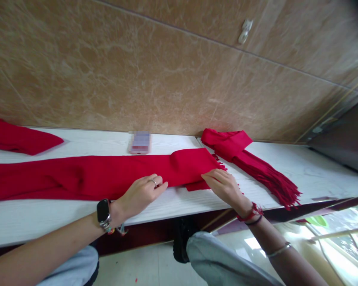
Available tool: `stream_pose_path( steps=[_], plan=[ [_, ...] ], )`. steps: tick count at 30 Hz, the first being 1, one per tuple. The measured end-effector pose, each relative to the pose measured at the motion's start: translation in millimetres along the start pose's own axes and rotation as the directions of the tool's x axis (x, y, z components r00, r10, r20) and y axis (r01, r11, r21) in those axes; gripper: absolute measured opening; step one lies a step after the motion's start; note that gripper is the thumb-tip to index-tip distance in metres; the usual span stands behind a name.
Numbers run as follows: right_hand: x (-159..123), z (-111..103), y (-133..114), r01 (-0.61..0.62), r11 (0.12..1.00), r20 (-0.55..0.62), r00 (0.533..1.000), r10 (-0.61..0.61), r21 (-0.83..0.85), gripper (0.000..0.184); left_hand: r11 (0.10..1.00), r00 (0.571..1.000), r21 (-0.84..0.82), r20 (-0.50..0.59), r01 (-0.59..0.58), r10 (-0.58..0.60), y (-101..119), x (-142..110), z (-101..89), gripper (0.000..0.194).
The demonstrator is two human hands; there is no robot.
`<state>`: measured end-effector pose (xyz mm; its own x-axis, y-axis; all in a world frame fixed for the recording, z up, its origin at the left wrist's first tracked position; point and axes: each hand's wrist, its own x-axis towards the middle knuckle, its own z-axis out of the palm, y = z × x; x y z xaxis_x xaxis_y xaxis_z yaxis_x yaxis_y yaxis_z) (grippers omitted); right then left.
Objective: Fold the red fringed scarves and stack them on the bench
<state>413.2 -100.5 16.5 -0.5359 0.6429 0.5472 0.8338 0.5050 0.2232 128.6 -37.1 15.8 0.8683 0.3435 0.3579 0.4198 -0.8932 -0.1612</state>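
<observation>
A long red scarf lies stretched along the white tabletop, with its fringed end towards the right and its other end running out of view on the left. My left hand rests at the scarf's near edge, fingers curled and closed on the cloth; their tips are partly hidden. At the fringed end, my right hand pinches the scarf's near corner between thumb and fingers. A layer of the cloth sticks out slightly under the near edge beside this hand.
A second red scarf, folded over with its fringe spread, lies at the right. More red cloth sits at the far left. A blurred phone-like rectangle lies by the tan marbled wall. The white tabletop has its front edge near my legs.
</observation>
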Motion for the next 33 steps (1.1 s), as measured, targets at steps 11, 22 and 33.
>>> stream_pose_path(
  steps=[11, 22, 33],
  plan=[
    [-5, -4, 3, 0.03, 0.992, 0.083, 0.996, -0.041, 0.126, 0.024, 0.984, 0.994, -0.145, -0.033, -0.104, 0.1, -2, 3, -0.6, 0.032],
    [-11, 0, 6, -0.052, 0.926, 0.11, 0.994, 0.011, 0.374, 0.02, 0.942, 0.98, -0.308, 0.102, -0.131, 0.169, -1, 3, -0.7, 0.04],
    [-6, -14, 12, -0.141, 0.887, 0.251, 0.967, 0.029, 0.44, 0.021, 0.967, 0.99, -0.242, 0.095, -0.082, 0.107, 18, 33, -14.8, 0.028]
  ],
)
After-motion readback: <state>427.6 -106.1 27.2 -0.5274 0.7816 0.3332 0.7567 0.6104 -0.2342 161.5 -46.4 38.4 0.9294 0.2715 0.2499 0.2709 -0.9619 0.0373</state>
